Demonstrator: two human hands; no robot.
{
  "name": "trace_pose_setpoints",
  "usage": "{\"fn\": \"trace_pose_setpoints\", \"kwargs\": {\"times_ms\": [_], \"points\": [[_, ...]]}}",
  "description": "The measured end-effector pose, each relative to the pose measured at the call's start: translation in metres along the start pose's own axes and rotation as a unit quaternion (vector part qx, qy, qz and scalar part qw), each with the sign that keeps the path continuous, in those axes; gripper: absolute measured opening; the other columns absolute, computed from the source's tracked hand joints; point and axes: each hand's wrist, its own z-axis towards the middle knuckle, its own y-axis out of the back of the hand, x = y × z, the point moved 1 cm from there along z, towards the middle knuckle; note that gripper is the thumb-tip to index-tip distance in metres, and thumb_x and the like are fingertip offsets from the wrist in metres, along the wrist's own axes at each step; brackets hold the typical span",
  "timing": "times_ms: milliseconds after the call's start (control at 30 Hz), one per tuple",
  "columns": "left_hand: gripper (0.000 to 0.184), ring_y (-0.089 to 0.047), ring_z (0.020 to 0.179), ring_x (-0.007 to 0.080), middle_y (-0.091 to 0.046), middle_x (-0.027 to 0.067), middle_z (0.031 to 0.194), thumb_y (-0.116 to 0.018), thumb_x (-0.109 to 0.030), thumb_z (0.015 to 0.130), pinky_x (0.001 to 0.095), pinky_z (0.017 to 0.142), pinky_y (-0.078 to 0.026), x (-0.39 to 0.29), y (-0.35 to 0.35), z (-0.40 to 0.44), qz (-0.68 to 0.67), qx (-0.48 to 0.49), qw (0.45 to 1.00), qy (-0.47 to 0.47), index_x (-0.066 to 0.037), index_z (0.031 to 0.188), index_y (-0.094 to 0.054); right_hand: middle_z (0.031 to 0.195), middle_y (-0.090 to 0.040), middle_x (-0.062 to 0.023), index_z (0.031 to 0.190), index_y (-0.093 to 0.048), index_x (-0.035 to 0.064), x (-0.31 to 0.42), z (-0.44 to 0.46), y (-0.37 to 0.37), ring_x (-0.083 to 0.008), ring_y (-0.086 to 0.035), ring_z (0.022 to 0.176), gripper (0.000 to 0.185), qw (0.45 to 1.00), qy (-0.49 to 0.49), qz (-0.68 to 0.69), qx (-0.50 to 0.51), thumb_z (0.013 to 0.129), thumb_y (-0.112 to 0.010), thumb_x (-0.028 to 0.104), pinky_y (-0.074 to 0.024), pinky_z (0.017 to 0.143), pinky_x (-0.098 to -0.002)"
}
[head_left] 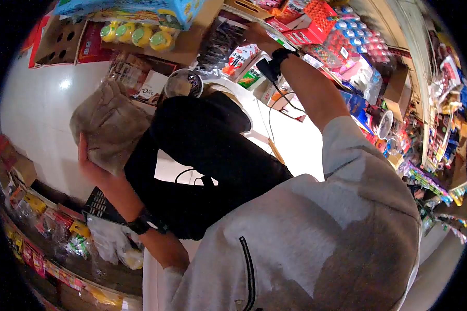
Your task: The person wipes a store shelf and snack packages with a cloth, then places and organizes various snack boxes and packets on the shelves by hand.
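Observation:
My left hand (92,159) is at a crumpled grey-brown cloth (110,119), over the pale floor beside my knee. One finger lies along the near edge of the cloth and the others are hidden, so the hand seems closed on it. My right hand (258,38) reaches out to the low shelf at the top, at the edge of dark packets in clear plastic (222,44). Its fingertips are too dim to make out. Just below that hand are a red-and-white snack bag (239,58) and a green packet (250,78).
A round tub (183,84) and a white Dove box (153,85) stand past my knees. Yellow bottles (140,35) in wrap sit at the upper left. Shelves of packaged goods line the right, with a bottle pack (360,36). A black cable (280,93) hangs by my right wrist.

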Motion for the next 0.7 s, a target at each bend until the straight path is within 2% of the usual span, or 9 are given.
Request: {"fn": "trace_pose_setpoints", "kwargs": {"times_ms": [33,167,233,367,400,467,500,567,700], "points": [[0.075,-0.052,0.121,0.0324,-0.049,0.0235,0.133,-0.077,-0.024,0.072,0.0458,0.102,-0.042,0.006,0.006,-0.003,0.187,0.057,0.965,-0.176,0.009,0.132,-0.046,0.099,-0.066,-0.0153,0.125,-0.051,-0.0013,-0.008,0.0,0.009,-0.028,-0.065,0.094,0.045,0.993,0.013,0.101,0.055,0.082,-0.064,0.008,-0.0576,0.083,-0.0477],[0.076,-0.051,0.121,0.0323,-0.049,0.0235,0.133,-0.077,-0.024,0.071,0.0441,0.102,-0.042,-0.009,-0.025,-0.015,-0.034,-0.019,0.999,-0.004,0.009,0.132,-0.046,0.094,-0.064,-0.0155,0.123,-0.049,-0.0059,-0.007,-0.031,0.031,-0.0294,-0.066,0.09,0.04,0.966,0.114,0.214,0.093,0.086,-0.06,0.006,-0.0592,0.081,-0.046],[0.076,-0.052,0.121,0.0311,-0.049,0.0228,0.134,-0.077,-0.021,0.071,0.0438,0.101,-0.042,0.001,-0.018,-0.017,0.152,0.071,0.969,-0.184,0.009,0.133,-0.045,0.09,-0.063,-0.0165,0.119,-0.049,-0.0096,-0.006,-0.043,0.04,-0.0301,-0.067,0.085,0.037,0.975,0.139,0.165,0.044,0.087,-0.059,0.006,-0.0603,0.078,-0.0437],[0.077,-0.052,0.12,0.0293,-0.048,0.0227,0.135,-0.078,-0.018,0.069,0.0448,0.1,-0.043,0.01,-0.008,-0.019,0.158,0.138,0.949,-0.234,0.008,0.134,-0.045,0.082,-0.065,-0.0168,0.093,-0.06,-0.0138,0.078,-0.124,0.059,-0.0232,-0.068,0.08,0.022,0.96,0.134,0.232,0.085,0.084,-0.06,0.007,-0.0598,0.072,-0.0353],[0.073,-0.053,0.119,0.0299,-0.048,0.0221,0.135,-0.075,-0.02,0.074,0.0453,0.099,-0.044,0.008,-0.007,-0.024,0.227,0.146,0.925,-0.266,0.007,0.134,-0.044,0.077,-0.064,-0.016,0.085,-0.061,-0.0123,0.101,-0.14,0.064,-0.0214,-0.068,0.077,0.023,0.97,0.169,-0.142,0.102,0.083,-0.063,0.011,-0.0579,0.069,-0.0345],[0.069,-0.054,0.119,0.0305,-0.048,0.0214,0.135,-0.072,-0.022,0.079,0.0458,0.099,-0.045,-0.006,-0.016,-0.031,0.289,0.152,0.893,-0.31,0.006,0.135,-0.044,0.079,-0.064,-0.0147,0.085,-0.061,-0.0101,0.122,-0.172,0.07,-0.0217,-0.067,0.077,0.025,0.95,0.144,-0.263,0.087,0.083,-0.062,0.015,-0.0561,0.068,-0.035],[0.062,-0.053,0.119,0.0315,-0.049,0.0204,0.135,-0.066,-0.024,0.084,0.0457,0.099,-0.044,-0.013,-0.025,-0.032,0.099,0.108,0.982,-0.119,0.005,0.135,-0.045,0.08,-0.064,-0.014,0.086,-0.061,-0.009,0.127,-0.185,0.078,-0.0219,-0.067,0.077,0.026,0.947,0.12,-0.286,0.084,0.083,-0.062,0.017,-0.0552,0.067,-0.0352],[0.056,-0.053,0.12,0.0326,-0.05,0.0195,0.135,-0.06,-0.026,0.089,0.0455,0.099,-0.044,-0.007,-0.034,-0.029,-0.131,0.076,0.986,0.073,0.004,0.135,-0.046,0.082,-0.065,-0.0127,0.086,-0.061,-0.0068,0.138,-0.213,0.097,-0.0221,-0.067,0.076,0.028,0.943,0.08,-0.314,0.075,0.084,-0.06,0.021,-0.0533,0.066,-0.0358],[0.048,-0.049,0.124,0.0339,-0.051,0.0175,0.134,-0.05,-0.024,0.094,0.0484,0.103,-0.04,-0.008,-0.041,-0.022,-0.285,0.136,0.936,0.154,0.001,0.135,-0.046,0.089,-0.067,-0.0135,0.09,-0.062,-0.0052,0.192,-0.25,0.124,-0.0248,-0.07,0.074,0.027,0.977,0.01,-0.21,0.036,0.085,-0.057,0.021,-0.0513,0.064,-0.034]]}}
